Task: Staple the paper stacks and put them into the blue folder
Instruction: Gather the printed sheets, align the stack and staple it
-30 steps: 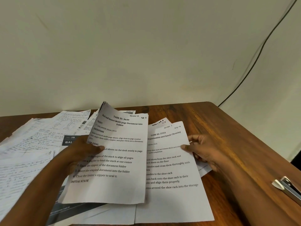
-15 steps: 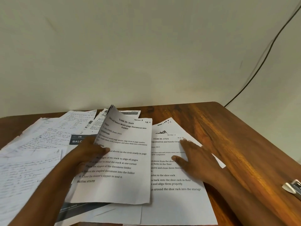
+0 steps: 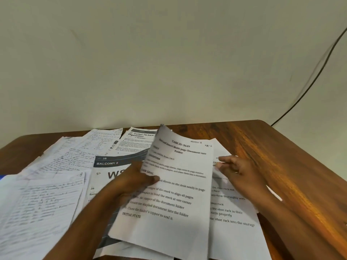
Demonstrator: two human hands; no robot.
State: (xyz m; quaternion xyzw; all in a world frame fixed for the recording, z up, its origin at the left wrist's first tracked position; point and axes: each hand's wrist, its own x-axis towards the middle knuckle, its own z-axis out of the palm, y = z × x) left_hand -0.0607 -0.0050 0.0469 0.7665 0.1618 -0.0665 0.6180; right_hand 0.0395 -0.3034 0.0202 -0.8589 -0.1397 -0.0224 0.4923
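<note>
My left hand (image 3: 131, 184) holds a printed sheet headed "TASK ID: 3649" (image 3: 178, 194) by its left edge, thumb on top, with the sheet's far corner lifted off the table. The sheet overlaps a second printed sheet about a shoe rack (image 3: 234, 231), which lies flat to the right. My right hand (image 3: 240, 173) rests on the upper part of that second sheet, its fingers pointing left and touching the right edge of the held sheet. A sliver of blue (image 3: 1, 177) shows at the far left under the papers.
Handwritten sheets (image 3: 41, 203) cover the left of the wooden table (image 3: 281, 156). A "BALCONY 2" brochure (image 3: 112, 166) and a "Curtain Tie-back" sheet (image 3: 139, 139) lie behind my left hand. A black cable (image 3: 309, 85) runs down the wall at the right.
My left hand has slid the held sheet to the right, further over the shoe-rack sheet. My right hand went from lying flat on that sheet to touching the held sheet's right edge.
</note>
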